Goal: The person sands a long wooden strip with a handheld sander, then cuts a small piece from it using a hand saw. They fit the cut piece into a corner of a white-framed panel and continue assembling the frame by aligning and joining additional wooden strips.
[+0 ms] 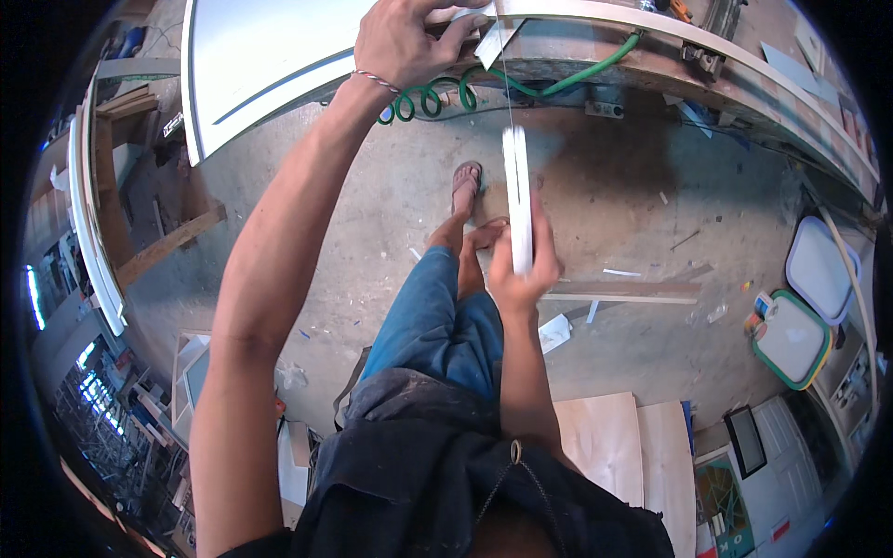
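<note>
Closest to the camera hangs the person's dark shirt (446, 484), and below it a leg in blue jeans (437, 316) ends at a foot in a sandal (467, 181) on the concrete floor (633, 186).

The right hand (519, 274) is raised over the leg with its fingers closed around the lower end of a narrow white strip (517, 195). The strip stands on edge and runs straight away from the hand towards the bench. A thin line continues from its far end up to the bench edge; what that line is cannot be told.

The left arm stretches further out. The left hand (405, 42), with a thin band at the wrist, rests on the edge of the workbench (651, 51), fingers curled and pressing on a small white piece (493, 39) there. Whether the fingers pinch that piece or only press on it cannot be told.

A green coiled hose (437, 98) hangs just under the bench edge, near the left hand. A large white panel (270, 56) lies on the left part of the bench.

On the floor to the right lie a wooden slat (633, 290), plywood sheets (614, 437) and two flat lids (805, 307), well apart from both hands.
</note>
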The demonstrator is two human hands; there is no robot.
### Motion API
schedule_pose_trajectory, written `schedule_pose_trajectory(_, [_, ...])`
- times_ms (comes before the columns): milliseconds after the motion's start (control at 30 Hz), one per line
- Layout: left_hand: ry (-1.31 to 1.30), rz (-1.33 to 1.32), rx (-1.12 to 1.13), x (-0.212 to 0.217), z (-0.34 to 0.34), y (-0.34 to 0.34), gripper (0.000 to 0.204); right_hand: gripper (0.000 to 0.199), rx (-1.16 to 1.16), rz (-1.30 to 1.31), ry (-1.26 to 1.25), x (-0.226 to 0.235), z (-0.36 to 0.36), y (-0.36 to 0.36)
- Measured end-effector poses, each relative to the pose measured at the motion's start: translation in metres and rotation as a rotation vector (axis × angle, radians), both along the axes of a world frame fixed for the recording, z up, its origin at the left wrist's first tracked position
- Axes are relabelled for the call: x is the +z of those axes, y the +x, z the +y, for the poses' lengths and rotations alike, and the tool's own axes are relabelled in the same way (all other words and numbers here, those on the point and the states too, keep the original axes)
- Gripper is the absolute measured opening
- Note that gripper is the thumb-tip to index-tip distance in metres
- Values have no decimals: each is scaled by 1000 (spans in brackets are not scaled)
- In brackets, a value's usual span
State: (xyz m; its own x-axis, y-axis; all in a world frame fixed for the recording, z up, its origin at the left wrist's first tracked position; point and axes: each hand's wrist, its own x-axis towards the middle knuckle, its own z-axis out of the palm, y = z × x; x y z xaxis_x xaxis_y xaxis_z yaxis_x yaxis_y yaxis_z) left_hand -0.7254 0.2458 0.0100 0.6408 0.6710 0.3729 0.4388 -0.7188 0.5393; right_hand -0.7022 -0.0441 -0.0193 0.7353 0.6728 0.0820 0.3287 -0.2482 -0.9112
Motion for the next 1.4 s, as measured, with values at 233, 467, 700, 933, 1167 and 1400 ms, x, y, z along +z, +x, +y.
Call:
schedule_pose_trajectory(233, [-17, -34, 12, 1, 4, 0, 22, 47, 8, 36, 36, -9, 3, 6])
schedule_pose_trajectory(467, [17, -7, 25, -1, 3, 2, 21, 47, -6, -61, 95, -23, -23, -2])
schedule_pose_trajectory(700, [55, -39, -19, 0, 6, 5, 21, 45, -10, 45, 50, -5, 23, 15])
schedule_pose_trajectory(933, [104, 31, -10, -14, 9, -7, 26, 43, -10, -60, 81, -13, -43, -14])
schedule_pose_trajectory(1167, [108, 57, -16, -8, 6, 1, 26, 47, -27, -76, 23, -3, 15, 5])
schedule_pose_trajectory(1400, [91, 69, -19, -4, 1, -3, 25, 47, -40, -100, 32, 12, -33, -9])
